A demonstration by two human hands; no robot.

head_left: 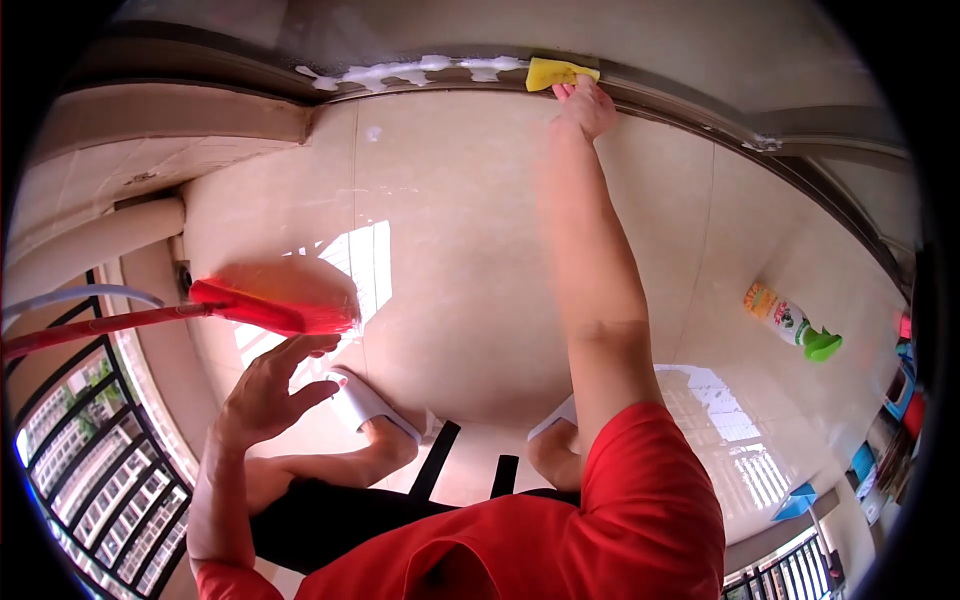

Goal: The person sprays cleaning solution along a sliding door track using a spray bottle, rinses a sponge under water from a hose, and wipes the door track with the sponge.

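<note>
- Along the dark track (660, 98) at the floor's far edge, the right hand (592, 110) is holding a yellow cloth (555, 73); its fingers (567, 90) are gripping the near edge, and the cloth is resting on the track.
- Left of those fingers, white foam (400, 72) is lying in ragged patches along the same track.
- Between both hands and out to either side, the glossy floor (470, 230) is showing pale tiles with thin joints, and bright window-shaped reflections are shining on it.
- Well back from the track, the left hand (262, 395) is hanging with its fingers open and the thumb standing apart.
- Just beyond the left fingers, a red broom (265, 305) is slanting in from the left; whether they are touching cannot be told.
- To the right of the right fingers and nearer the body, a spray bottle (775, 310) with a green top is lying on its side on the tiles.
- Left of the left fingers, a black railing (100, 430) is letting in daylight, with buildings showing beyond.
- Behind the left fingers, a pale slipper (375, 405) is standing on the floor.
- Far right of both hands, coloured clutter (900, 390) is crowding the room's edge, partly blurred.
</note>
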